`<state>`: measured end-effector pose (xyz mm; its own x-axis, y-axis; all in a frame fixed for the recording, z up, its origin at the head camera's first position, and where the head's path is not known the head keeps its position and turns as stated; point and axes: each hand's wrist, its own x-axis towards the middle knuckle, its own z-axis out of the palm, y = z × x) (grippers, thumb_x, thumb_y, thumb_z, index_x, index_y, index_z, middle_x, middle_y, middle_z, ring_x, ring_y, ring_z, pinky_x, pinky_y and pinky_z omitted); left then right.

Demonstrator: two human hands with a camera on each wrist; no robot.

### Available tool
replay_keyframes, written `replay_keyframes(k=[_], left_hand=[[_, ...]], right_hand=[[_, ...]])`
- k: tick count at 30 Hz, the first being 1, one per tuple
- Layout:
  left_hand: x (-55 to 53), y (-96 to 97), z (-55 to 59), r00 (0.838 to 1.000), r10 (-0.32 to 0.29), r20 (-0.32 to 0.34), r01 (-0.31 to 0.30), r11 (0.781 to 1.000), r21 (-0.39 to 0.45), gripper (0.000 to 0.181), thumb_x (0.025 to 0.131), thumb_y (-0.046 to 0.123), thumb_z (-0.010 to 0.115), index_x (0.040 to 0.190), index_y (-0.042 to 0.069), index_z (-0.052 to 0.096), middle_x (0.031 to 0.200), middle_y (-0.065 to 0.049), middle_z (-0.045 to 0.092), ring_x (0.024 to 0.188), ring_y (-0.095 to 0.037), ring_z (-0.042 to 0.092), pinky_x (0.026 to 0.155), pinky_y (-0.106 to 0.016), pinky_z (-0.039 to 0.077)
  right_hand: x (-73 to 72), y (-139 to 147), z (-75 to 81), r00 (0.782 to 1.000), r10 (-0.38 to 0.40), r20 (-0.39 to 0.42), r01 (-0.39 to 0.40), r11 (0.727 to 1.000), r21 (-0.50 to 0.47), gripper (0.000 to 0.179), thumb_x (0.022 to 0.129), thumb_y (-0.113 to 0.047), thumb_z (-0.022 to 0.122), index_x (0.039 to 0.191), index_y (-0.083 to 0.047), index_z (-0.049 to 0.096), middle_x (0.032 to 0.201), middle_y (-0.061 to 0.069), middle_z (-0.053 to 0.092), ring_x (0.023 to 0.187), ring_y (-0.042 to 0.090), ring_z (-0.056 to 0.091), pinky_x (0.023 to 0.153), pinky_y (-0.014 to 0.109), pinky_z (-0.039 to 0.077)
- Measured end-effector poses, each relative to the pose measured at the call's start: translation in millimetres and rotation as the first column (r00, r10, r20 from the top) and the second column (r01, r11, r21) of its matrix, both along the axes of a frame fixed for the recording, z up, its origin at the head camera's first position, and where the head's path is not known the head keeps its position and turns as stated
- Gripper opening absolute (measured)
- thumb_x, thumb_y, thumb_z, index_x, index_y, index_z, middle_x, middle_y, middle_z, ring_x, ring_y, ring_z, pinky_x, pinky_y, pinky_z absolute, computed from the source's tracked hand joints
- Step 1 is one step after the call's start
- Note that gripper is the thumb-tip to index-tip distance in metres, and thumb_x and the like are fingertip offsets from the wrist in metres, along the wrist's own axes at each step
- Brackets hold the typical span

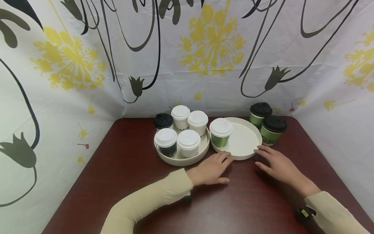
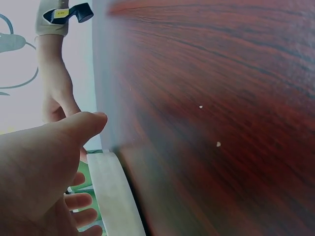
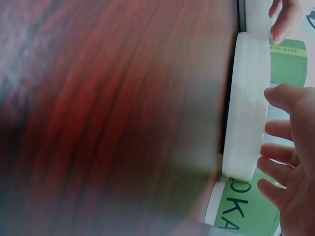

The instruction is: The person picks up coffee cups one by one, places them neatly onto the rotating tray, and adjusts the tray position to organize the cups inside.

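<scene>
A round white tray [image 1: 243,139] lies on the table, bearing one green paper cup [image 1: 220,140] with a white lid at its left side. My left hand [image 1: 211,168] is at the tray's front left rim, fingers extended and thumb apart. On the right rim, my right hand [image 1: 279,164] has its fingers spread near the edge; in the right wrist view the fingers [image 3: 278,129] are beside the tray wall [image 3: 246,108]. Neither hand grips anything. Whether the fingertips touch the rim is hard to tell. Behind the right hand stand two green cups [image 1: 269,138] with black lids.
Left of this tray is a second round tray [image 1: 187,161] carrying several lidded cups, among them a dark cup [image 1: 168,149] with a white lid and a black-lidded cup [image 1: 163,121]. Patterned cloth [image 1: 216,91] walls the dark red table [image 1: 117,162] at the back and sides.
</scene>
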<state>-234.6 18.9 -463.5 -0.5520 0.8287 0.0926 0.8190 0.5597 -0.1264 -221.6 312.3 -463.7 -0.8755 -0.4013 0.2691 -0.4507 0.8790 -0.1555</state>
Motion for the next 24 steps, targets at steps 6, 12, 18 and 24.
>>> replay_keyframes(k=[6, 12, 18, 24], left_hand=[[1.8, 2.2, 4.1, 1.0, 0.001, 0.022, 0.0, 1.0, -0.016, 0.085, 0.091, 0.059, 0.06, 0.154, 0.011, 0.028, 0.157, -0.01, 0.035, 0.148, -0.022, 0.034, 0.121, -0.032, 0.033], [1.5, 3.6, 3.4, 0.999, 0.007, 0.037, -0.006, 0.999, -0.036, 0.085, 0.092, 0.059, 0.059, 0.155, 0.012, 0.028, 0.159, -0.01, 0.032, 0.149, -0.022, 0.032, 0.121, -0.032, 0.033], [2.3, 3.2, 3.9, 0.997, 0.023, 0.07, -0.019, 0.998, -0.057, 0.086, 0.092, 0.059, 0.058, 0.156, 0.012, 0.025, 0.161, -0.01, 0.029, 0.151, -0.023, 0.029, 0.123, -0.032, 0.031], [0.4, 3.1, 4.4, 0.998, 0.026, 0.061, -0.022, 0.998, -0.065, 0.086, 0.092, 0.06, 0.058, 0.156, 0.011, 0.026, 0.161, -0.009, 0.03, 0.151, -0.023, 0.03, 0.123, -0.032, 0.029]], right_hand=[[4.0, -7.1, -3.3, 0.998, 0.033, -0.045, -0.033, 0.999, -0.007, 0.05, 0.086, -0.026, 0.075, 0.13, -0.007, 0.063, 0.132, 0.019, 0.058, 0.117, 0.039, 0.061, 0.092, 0.057, 0.051], [7.4, -13.3, -6.0, 0.996, 0.051, -0.075, -0.05, 0.999, 0.005, 0.051, 0.086, -0.027, 0.076, 0.131, -0.007, 0.062, 0.129, 0.017, 0.059, 0.115, 0.037, 0.061, 0.092, 0.056, 0.052], [7.1, -14.4, -7.8, 0.994, 0.063, -0.093, -0.062, 0.998, 0.01, 0.052, 0.085, -0.027, 0.077, 0.131, -0.008, 0.063, 0.128, 0.016, 0.059, 0.114, 0.036, 0.061, 0.091, 0.055, 0.051], [5.2, -12.6, -8.2, 0.992, 0.068, -0.109, -0.068, 0.998, 0.006, 0.053, 0.084, -0.027, 0.077, 0.132, -0.009, 0.062, 0.129, 0.017, 0.06, 0.115, 0.037, 0.06, 0.093, 0.056, 0.05]])
